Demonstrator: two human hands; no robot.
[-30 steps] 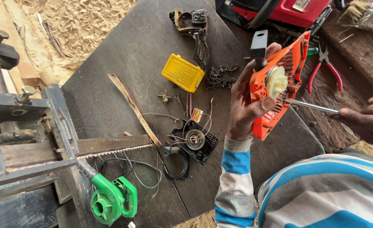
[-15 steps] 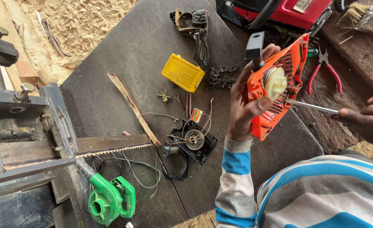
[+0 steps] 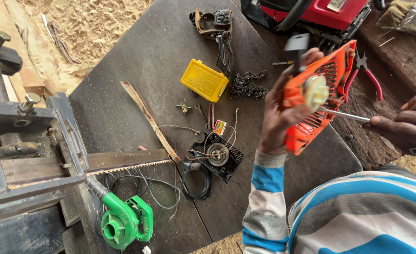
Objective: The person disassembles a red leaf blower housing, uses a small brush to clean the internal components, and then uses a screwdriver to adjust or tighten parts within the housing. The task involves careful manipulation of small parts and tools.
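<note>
My left hand (image 3: pixel 281 110) grips an orange plastic starter cover (image 3: pixel 328 94) with a cream pulley at its middle, held upright over the right side of the dark metal table (image 3: pixel 137 61). A black T-handle sticks up above my fingers. My right hand (image 3: pixel 405 124) at the right edge holds a screwdriver (image 3: pixel 344 115), whose metal shaft points left and touches the cover near the pulley. My sleeve is striped blue and white.
On the table lie a yellow box (image 3: pixel 204 80), a saw chain (image 3: pixel 248 84), a black part with a coil and wires (image 3: pixel 216 157), a wooden strip (image 3: pixel 150 120) and a black engine piece (image 3: pixel 216 26). Red pliers (image 3: pixel 364 73), a red machine (image 3: pixel 321 14), a green blower (image 3: pixel 123 221) and a vice (image 3: pixel 27 141) surround it.
My left hand has tilted the orange cover slightly. The screwdriver stays against it near the pulley. Nothing on the table has moved.
</note>
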